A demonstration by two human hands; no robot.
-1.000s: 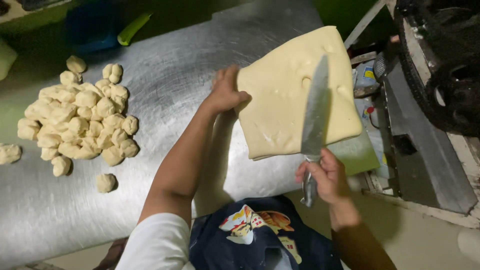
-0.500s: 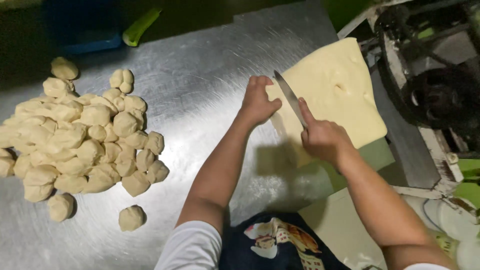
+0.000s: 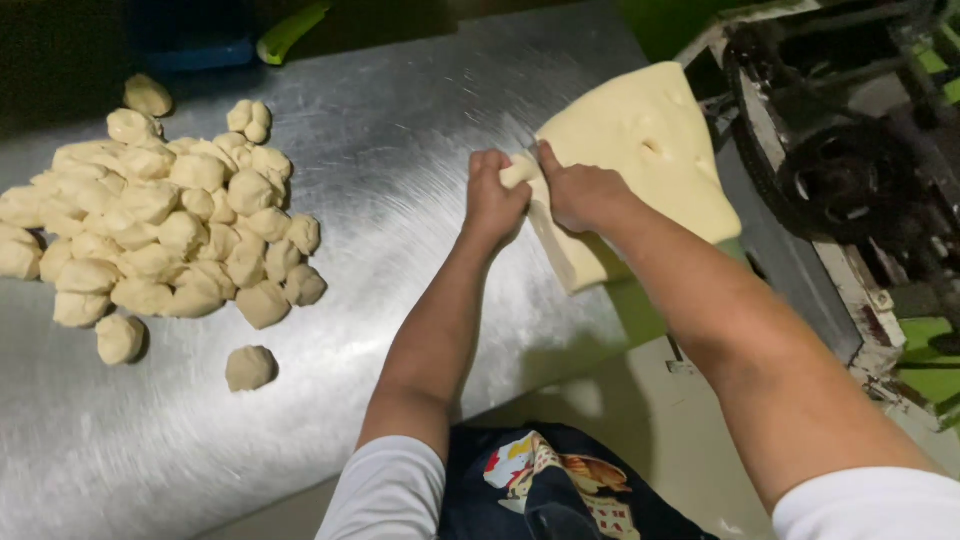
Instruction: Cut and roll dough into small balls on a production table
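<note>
A thick pale dough slab point(image 3: 650, 150) lies on the right end of the steel table point(image 3: 400, 130). A narrow dough strip point(image 3: 556, 252) runs along the slab's left edge. My left hand point(image 3: 495, 205) is closed around the strip's top end. My right hand point(image 3: 582, 195) presses against it from the right, fingers curled and thumb on the same end of the strip. The two hands touch. No knife shows; what lies under my right hand is hidden.
A heap of several small dough pieces point(image 3: 160, 230) covers the table's left side, with a loose piece point(image 3: 249, 367) nearer me. A green handle point(image 3: 290, 30) lies at the back edge. A dark machine with a wheel point(image 3: 850, 180) stands just right of the table.
The knife seen in my right hand earlier is out of sight. My right hand has slid up to the slab's corner and met my left hand on the strip's end.
</note>
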